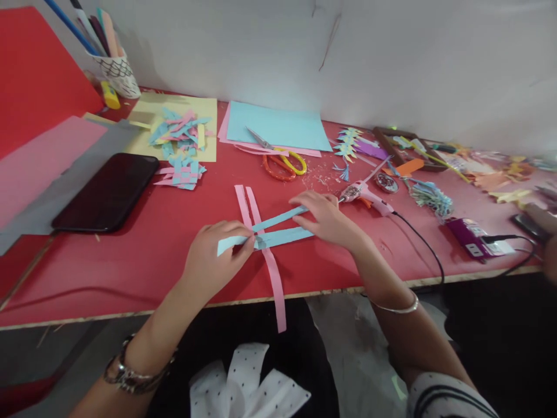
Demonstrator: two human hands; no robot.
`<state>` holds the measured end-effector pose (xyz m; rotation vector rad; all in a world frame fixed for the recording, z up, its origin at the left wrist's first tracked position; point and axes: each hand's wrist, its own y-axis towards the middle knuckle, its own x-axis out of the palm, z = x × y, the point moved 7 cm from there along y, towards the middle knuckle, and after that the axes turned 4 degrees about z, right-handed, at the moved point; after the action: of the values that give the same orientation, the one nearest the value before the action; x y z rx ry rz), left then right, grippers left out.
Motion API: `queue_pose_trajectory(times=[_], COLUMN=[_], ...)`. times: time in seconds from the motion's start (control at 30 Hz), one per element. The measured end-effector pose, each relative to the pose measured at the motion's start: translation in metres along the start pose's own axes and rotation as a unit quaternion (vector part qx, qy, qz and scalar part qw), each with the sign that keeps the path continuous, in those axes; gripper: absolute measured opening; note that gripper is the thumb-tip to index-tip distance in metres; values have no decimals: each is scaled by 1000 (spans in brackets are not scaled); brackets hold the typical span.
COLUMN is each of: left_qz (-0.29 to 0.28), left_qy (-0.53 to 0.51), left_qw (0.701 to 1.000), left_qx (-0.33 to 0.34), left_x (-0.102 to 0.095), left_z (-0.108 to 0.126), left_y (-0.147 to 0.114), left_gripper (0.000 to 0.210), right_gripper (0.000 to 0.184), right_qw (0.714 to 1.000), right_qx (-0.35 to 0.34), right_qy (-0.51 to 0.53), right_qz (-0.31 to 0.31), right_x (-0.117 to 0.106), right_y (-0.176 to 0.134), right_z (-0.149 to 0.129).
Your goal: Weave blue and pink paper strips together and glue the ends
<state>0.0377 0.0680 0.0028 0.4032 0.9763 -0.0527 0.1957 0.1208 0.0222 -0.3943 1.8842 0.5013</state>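
My left hand (220, 249) pinches a light blue paper strip (230, 244) between thumb and fingers, where it crosses pink paper strips. My right hand (322, 217) curls around the right part of the blue paper; the upper blue strip (278, 219) runs in between its thumb and fingers. A lower blue strip (285, 237) passes beneath my right thumb. Two pink strip ends (246, 203) point away from me, and a longer pink strip (275, 278) hangs over the table's front edge. My fingers partly hide the crossing.
Scissors (278, 159) lie by blue sheets (278, 125). Woven paper (185, 174) and scraps (183, 130) sit at the left, near a black phone (108, 191) and pen cup (117, 72). A corded glue gun (369, 197) is beside my right hand. Another person's hand (543, 223) is far right.
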Motion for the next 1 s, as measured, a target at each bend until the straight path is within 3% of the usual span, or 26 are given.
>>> queue_pose_trajectory(times=[0.17,0.33,0.43,0.5,0.6,0.7,0.8,0.9,1.0], left_qz=[-4,-8,-13,-12,-11,-9,-2,14,11], left_qy=[-8,-4,-10,-10,-5,2,11,22,16], left_qw=[1000,1000,1000,1000,1000,1000,1000,999,999], left_qx=[6,-3,-2,-2,1,5,14,27,49], left_x=[-1,-1,0,0,0,0,0,-3,0], left_z=[1,-1,-1,-1,-1,-1,0,0,0], left_y=[0,0,-1,-1,0,0,0,0,-1], left_gripper=[33,35,35,35,36,36,36,34,32], right_gripper=[15,10,21,30,27,28,34,35,31], right_qw=[999,978,951,939,948,955,936,918,925], right_qx=[37,64,90,93,68,39,5,-10,-21], right_qy=[1,177,279,319,302,293,345,384,361], right_qz=[30,90,98,89,71,4,-66,-95,-113], right_x=[-3,-11,-7,-4,-1,7,17,23,29], right_y=[8,12,16,18,16,12,9,11,15], right_z=[7,6,5,1,-8,-18,-30,-41,-50])
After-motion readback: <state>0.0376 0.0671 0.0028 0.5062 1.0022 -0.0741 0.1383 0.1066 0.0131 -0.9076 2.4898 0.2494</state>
